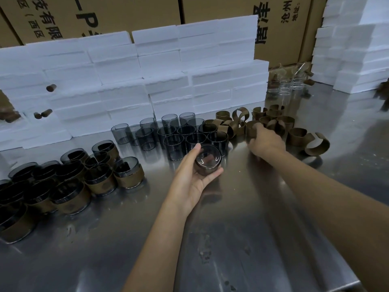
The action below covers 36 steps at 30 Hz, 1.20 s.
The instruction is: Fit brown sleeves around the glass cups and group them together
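Left hand (pixel 194 175) gripping glass cup (pixel 207 160) — right hand (pixel 265 142) on sleeves (pixel 273 125)

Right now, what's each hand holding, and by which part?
Left hand holds a bare glass cup by its side wall, tilted. Right hand grips a brown sleeve at the pile; where exactly is hidden.

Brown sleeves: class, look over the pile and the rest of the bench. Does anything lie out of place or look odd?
Mostly orderly. A few small brown rolls lie stray on the white foam blocks, far from the sleeve pile that the right hand reaches into. The left hand holds a bare glass cup.
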{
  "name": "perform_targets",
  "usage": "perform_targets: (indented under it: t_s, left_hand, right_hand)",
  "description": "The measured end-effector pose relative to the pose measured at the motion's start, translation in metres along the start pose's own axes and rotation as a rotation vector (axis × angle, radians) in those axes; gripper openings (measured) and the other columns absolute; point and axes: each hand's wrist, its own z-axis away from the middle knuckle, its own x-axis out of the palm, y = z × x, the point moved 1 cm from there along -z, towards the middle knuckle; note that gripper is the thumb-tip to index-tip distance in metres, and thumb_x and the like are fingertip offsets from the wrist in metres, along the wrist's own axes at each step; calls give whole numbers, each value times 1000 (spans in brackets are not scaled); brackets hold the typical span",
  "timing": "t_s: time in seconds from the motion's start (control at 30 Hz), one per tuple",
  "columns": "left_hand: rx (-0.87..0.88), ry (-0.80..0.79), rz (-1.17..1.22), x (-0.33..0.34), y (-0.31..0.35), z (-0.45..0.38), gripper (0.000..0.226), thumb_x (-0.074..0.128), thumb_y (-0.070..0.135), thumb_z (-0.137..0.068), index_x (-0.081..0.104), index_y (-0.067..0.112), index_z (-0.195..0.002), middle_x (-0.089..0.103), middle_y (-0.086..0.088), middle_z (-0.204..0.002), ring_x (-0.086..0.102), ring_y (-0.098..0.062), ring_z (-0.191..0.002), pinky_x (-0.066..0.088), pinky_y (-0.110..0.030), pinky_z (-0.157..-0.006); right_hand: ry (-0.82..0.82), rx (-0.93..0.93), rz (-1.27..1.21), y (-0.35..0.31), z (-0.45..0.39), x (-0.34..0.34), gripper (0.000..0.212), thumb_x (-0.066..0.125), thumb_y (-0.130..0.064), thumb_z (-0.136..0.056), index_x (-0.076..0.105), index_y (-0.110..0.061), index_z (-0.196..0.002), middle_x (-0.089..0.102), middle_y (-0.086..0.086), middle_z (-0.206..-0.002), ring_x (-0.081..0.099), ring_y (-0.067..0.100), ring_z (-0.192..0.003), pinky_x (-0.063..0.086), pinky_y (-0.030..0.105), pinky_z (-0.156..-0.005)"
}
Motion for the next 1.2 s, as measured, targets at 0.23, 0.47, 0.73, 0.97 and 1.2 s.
perform_targets:
  t_s: [0.23,0.47,0.73,0.97,1.2]
  left_hand:
    - [4,-1,11,2,1,2,65,79,30,-79,61,1,-134,69,-26,-127,63,-41,-125,63,-43,-74]
    - [-9,-20,1,2,1,4,49,73,27,-93,60,3,-134,67,-27,-129,64,-41,-124,64,-45,-78]
    - [-2,-33,-7,0,1,3,56,76,29,-85,61,2,-132,67,-27,-129,64,-42,-123,63,-43,-76]
    - [37,-31,-19,0,-1,1,55,77,30,-86,62,3,-132,73,-18,-120,74,-30,-106,63,-43,-76]
    - [106,-77,-189,9,-1,13,72,78,50,-82,59,5,-136,68,-23,-128,70,-25,-107,61,-37,-83]
  right_hand:
    - [76,-29,-3,6,13,11,9,58,-18,-95,56,-17,-103,37,12,-130,40,33,-122,41,41,-85]
    - [153,-144,-208,5,21,7,45,66,-15,-85,47,-19,-126,40,8,-134,40,29,-128,41,41,-91]
    - [-114,-314,-247,-3,27,4,38,65,-10,-91,59,-21,-126,60,-2,-110,58,21,-105,41,26,-84]
    - [-164,-109,-995,-26,68,-28,23,48,-7,-106,71,-4,-103,76,7,-93,74,11,-83,60,21,-70]
    - [-131,-168,-738,-59,119,0,40,42,-7,-100,75,-16,-120,71,7,-126,59,23,-126,45,41,-111]
